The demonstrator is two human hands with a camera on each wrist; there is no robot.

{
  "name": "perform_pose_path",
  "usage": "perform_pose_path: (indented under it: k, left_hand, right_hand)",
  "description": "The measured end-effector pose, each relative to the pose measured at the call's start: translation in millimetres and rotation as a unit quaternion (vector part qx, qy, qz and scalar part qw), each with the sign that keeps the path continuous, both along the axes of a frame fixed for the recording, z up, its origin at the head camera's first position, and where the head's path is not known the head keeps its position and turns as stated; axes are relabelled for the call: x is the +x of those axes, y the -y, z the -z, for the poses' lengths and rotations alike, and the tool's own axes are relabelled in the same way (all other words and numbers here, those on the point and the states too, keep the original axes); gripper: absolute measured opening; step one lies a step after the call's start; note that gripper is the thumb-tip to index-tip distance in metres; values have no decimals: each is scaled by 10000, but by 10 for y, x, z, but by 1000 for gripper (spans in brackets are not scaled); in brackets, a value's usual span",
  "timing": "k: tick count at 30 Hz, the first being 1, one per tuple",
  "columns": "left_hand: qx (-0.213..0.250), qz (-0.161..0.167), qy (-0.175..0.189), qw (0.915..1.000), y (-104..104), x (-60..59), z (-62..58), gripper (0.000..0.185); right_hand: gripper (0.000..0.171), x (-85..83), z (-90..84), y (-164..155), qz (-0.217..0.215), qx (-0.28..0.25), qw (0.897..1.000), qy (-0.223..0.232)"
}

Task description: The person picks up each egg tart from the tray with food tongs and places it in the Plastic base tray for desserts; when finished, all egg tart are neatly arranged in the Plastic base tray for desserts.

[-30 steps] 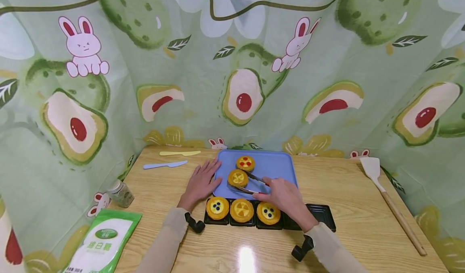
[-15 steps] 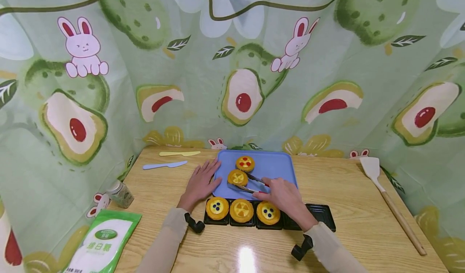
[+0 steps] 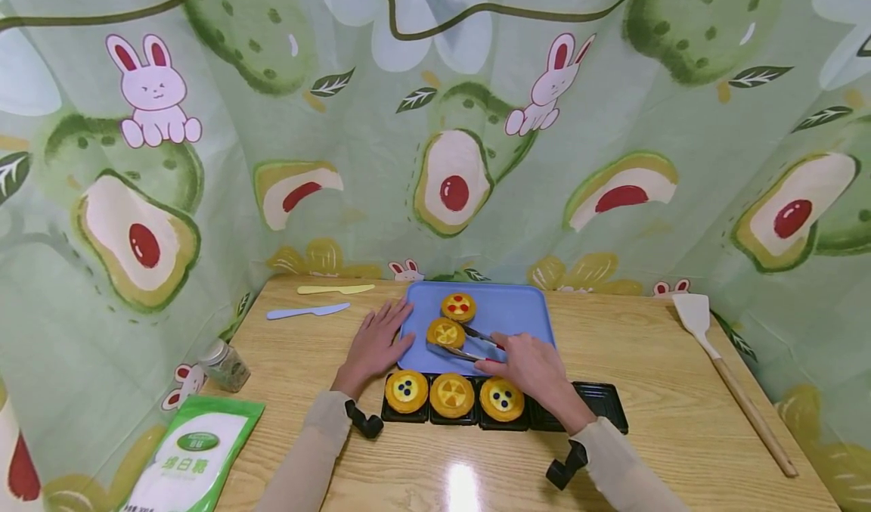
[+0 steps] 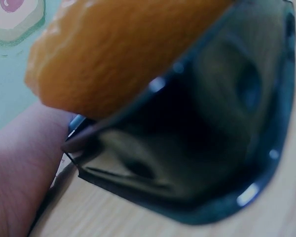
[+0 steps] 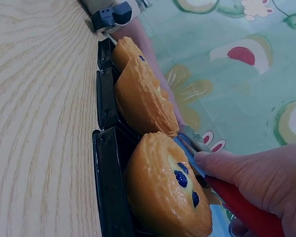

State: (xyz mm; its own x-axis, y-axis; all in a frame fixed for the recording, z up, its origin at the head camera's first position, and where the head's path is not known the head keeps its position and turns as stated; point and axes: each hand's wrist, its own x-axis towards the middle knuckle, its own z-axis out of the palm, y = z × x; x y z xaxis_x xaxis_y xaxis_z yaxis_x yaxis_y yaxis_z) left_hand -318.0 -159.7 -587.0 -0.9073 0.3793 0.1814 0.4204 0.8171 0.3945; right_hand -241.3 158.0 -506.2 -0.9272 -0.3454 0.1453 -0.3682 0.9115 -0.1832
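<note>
The right hand (image 3: 529, 367) gripped red-handled tongs (image 3: 457, 354), covering much of their length; the prongs flanked a yellow-topped tart (image 3: 445, 333) on the blue tray (image 3: 517, 308) — whether both touched it was hard to tell. The left hand (image 3: 376, 338) lay with fingers extended at the tray's left edge. The right forearm (image 3: 615, 448) partly hid the black containers (image 3: 600, 404).
</note>
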Motion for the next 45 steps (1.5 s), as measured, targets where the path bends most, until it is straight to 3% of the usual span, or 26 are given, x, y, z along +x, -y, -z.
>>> perform_pose_path:
  k: [19, 35, 45]
  left_hand:
    - [-5, 5, 55, 10000, -24, 9, 26, 67]
    - [19, 36, 25, 10000, -22, 11, 26, 67]
    - [-41, 44, 72, 10000, -5, -2, -11, 67]
  right_hand:
    - [48, 157, -91, -112, 304, -184, 9993, 141]
    - [46, 464, -278, -305, 323, -271, 9987, -287]
    - [42, 667, -394, -469, 572, -410, 9973, -203]
